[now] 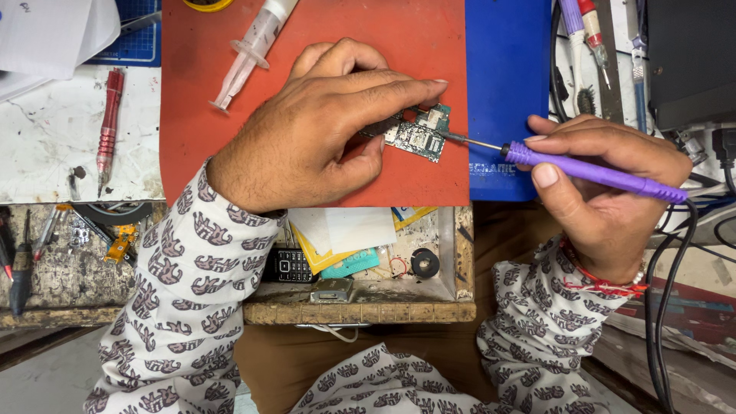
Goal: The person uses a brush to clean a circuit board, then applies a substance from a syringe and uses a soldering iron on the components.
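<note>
My left hand presses a small green circuit board down on the red mat, thumb and fingers pinching its left end. My right hand grips a purple soldering iron, held like a pen. Its metal tip touches the board's right edge. A dark cable runs from the iron's rear end past my right wrist.
A clear syringe lies on the mat's upper left. A blue mat is to the right. A red screwdriver rests on the white surface at left. An open drawer below holds a keypad phone, papers and small parts. More tools stand upper right.
</note>
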